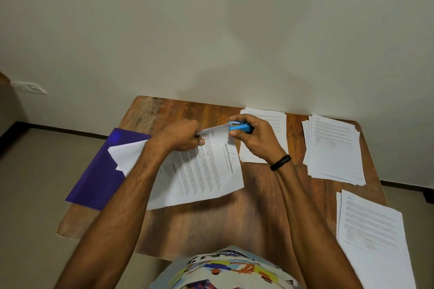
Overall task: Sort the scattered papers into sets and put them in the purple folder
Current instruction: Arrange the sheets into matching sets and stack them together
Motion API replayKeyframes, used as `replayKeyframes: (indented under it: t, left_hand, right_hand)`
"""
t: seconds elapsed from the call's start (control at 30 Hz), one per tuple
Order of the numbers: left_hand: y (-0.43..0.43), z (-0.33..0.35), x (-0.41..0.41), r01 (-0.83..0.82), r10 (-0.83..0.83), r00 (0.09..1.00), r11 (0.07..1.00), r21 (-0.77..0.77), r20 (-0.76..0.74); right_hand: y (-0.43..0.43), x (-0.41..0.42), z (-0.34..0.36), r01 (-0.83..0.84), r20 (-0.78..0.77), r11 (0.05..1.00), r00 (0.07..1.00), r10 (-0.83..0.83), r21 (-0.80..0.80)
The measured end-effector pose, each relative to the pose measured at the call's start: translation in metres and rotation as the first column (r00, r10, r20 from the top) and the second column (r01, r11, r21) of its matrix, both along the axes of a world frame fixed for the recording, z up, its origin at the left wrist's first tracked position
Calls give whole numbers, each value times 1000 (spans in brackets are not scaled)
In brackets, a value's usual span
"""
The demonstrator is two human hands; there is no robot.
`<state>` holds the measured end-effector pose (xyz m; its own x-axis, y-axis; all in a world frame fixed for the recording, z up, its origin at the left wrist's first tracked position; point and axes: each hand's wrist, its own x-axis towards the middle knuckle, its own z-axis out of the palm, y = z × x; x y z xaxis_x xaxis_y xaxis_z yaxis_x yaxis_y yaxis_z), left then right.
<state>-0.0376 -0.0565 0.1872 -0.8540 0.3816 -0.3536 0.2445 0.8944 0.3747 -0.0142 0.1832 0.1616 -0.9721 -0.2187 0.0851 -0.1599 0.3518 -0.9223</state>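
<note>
A brown wooden surface stands against a pale wall, and a white switch plate is on the wall at the far left. On the left side of the surface lies the purple folder, closed and flat, with its left corner over the edge. A set of papers lies partly on the folder, and its top sheet has the title "Sample Financial Statement". The left hand pinches the far corner of this set and lifts it a little from the surface. The right hand, with a black band on the wrist, grips a blue stapler that is closed over the same corner. Behind the right hand lies a small stack of sheets near the wall. Further right there is a second stack, slightly fanned, and a third stack lies at the near right edge.
</note>
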Motion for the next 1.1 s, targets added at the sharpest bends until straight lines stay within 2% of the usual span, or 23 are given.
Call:
replayKeyframes:
  t: [0.1,0.17,0.23,0.27,0.33,0.4,0.5,0.63,0.7,0.8,0.9,1.0,1.03,1.07,1.1]
  left_hand:
    - [-7,-3,3,-42,41,999,998,41,22]
    - [-12,-7,6,-87,82,996,990,107,46]
    - [-17,-12,11,-132,119,990,972,195,75]
    - [-20,-16,13,-162,142,985,955,250,95]
    - [-29,-26,20,-258,216,965,888,381,150]
    - [-39,-38,28,-377,312,926,782,497,211]
    - [-47,-56,42,-491,438,864,621,611,249]
    - [-53,-78,52,-600,611,739,407,689,283]
    - [-56,-87,55,-645,651,687,340,684,324]
    - [-60,-100,56,-695,673,633,277,663,382]
    - [-63,-111,56,-736,673,602,257,627,430]
    - [-64,-116,52,-757,673,582,243,607,457]
    - [-65,-117,50,-763,673,573,231,603,467]
    - [-66,-117,47,-773,672,559,210,599,486]
    - [-68,-118,43,-785,670,543,189,591,507]
  right_hand:
    - [1,2,-10,162,73,939,986,-147,-303]
    - [3,2,-16,316,245,795,945,-216,-518]
    - [7,-1,-30,462,433,657,874,-221,-596]
    - [9,-2,-41,527,515,630,827,-226,-570]
    - [10,-2,-70,635,620,636,726,-297,-439]
    - [9,3,-101,649,592,712,694,-410,-268]
    - [4,22,-155,555,461,832,734,-499,18]
    - [0,56,-277,360,534,863,679,-504,355]
    - [2,67,-325,272,504,836,695,-513,476]
    - [-6,88,-307,174,372,715,758,-536,677]
    - [-6,96,-314,107,376,708,786,-490,698]
    - [-16,89,-302,176,392,724,743,-542,667]
    - [-21,83,-286,262,407,771,727,-553,580]
    - [-26,76,-266,354,483,839,695,-532,414]
    - [-34,66,-241,442,629,877,632,-452,187]
